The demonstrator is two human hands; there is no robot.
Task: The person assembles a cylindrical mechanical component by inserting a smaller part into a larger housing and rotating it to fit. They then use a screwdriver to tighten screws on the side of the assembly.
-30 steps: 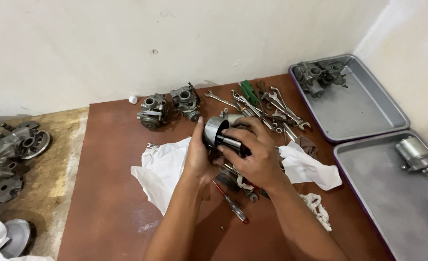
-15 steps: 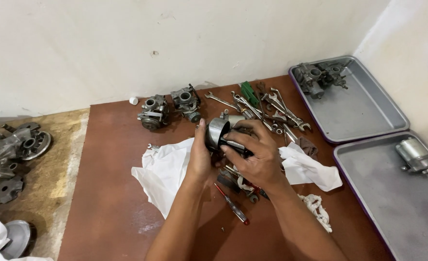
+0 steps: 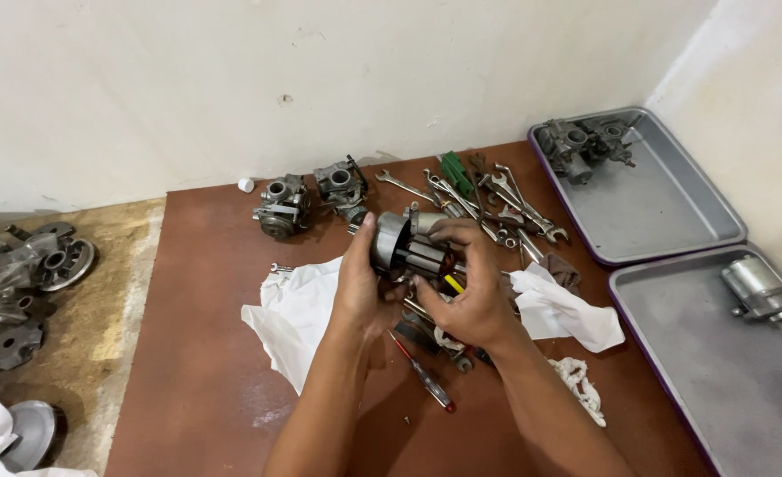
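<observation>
One grey cylindrical motor part (image 3: 401, 248), dark-cored.

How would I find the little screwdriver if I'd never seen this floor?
Start at the brown mat and find the white cloth. Just right of it, below the hands, lies the screwdriver, thin with a red handle, unlike the grey spanners near the wall.

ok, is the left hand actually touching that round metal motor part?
Touching. The head view shows the left hand wrapped around the motor part's grey end, thumb on its rim; the right hand grips the other end.
</observation>
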